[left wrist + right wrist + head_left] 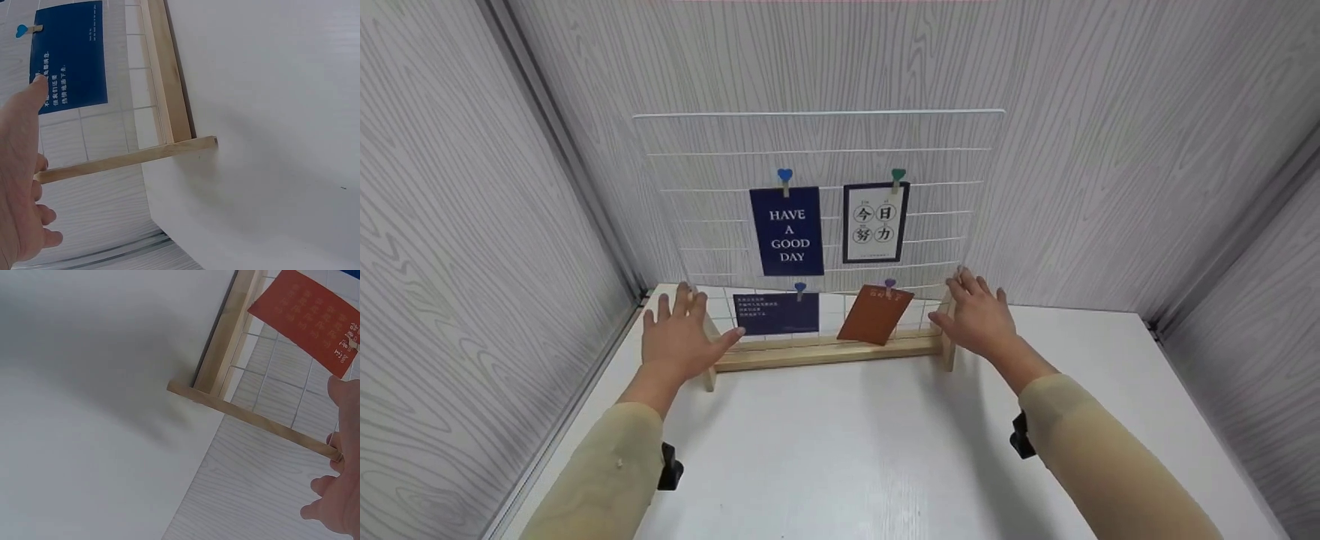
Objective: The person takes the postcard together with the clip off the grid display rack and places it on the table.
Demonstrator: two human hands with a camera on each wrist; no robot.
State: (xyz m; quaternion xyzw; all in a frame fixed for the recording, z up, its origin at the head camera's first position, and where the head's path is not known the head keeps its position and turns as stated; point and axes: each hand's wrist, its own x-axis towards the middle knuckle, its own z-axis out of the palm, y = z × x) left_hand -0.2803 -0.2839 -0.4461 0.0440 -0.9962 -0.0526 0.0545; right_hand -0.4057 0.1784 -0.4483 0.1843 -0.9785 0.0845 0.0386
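Head: wire grid (pixel 819 113) in wooden stand (pixel 832 353), far end of white table (pixel 825 442); left hand (pixel 679 341) at left post (pixel 709 377), right hand (pixel 981 321) at right post (pixel 949 356), fingers apart on both; clipped cards between: "HAVE A GOOD DAY" card (pixel 788 232) above navy card (pixel 777 313) on left, black-bordered card (pixel 874 223) above orange-red card (pixel 876 315) (hanging crooked) on right; left wrist: fingers spread at post's end; right wrist: same, thumb near orange-red card's corner.

In the head view, ten o'clock's navy card (pixel 787 231) reads "HAVE A GOOD DAY", one o'clock's white card (pixel 876 223) "今日努力". Eight o'clock's blue card (pixel 776 313) includes "但我们还要".
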